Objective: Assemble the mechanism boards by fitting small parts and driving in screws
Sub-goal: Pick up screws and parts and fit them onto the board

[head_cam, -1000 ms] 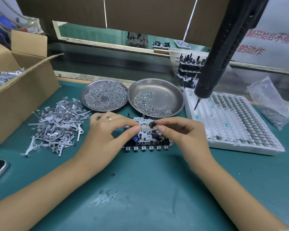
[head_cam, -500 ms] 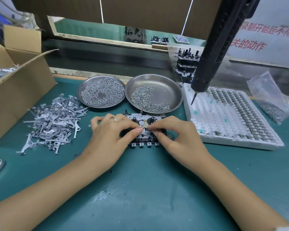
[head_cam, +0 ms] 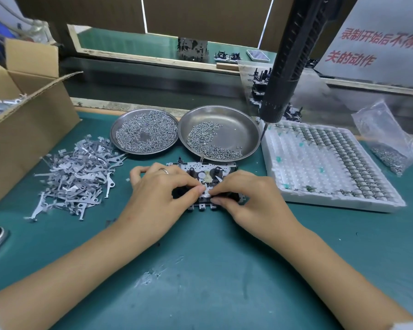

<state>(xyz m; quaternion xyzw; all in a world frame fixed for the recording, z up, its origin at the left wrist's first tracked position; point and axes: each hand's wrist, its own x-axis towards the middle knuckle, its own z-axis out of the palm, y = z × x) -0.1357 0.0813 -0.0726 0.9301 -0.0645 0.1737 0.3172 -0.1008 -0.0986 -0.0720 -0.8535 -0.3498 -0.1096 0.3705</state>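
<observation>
Mechanism board (head_cam: 202,172) flat on desk (head_cam: 200,270) under my fingertips; left hand (head_cam: 161,196) and right hand (head_cam: 246,198) pinch small part (head_cam: 206,188) at board's near edge.

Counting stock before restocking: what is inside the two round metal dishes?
Both hold small silver screws. The left dish is nearly covered with them; the right dish has a partial pile along its near-left side. Its near rim overlaps the mechanism board.

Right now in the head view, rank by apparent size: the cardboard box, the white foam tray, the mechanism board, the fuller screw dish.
1. White foam tray, and cardboard box, cropped: too close to rank.
2. Fuller screw dish.
3. Mechanism board, partly hidden by hands.
</observation>
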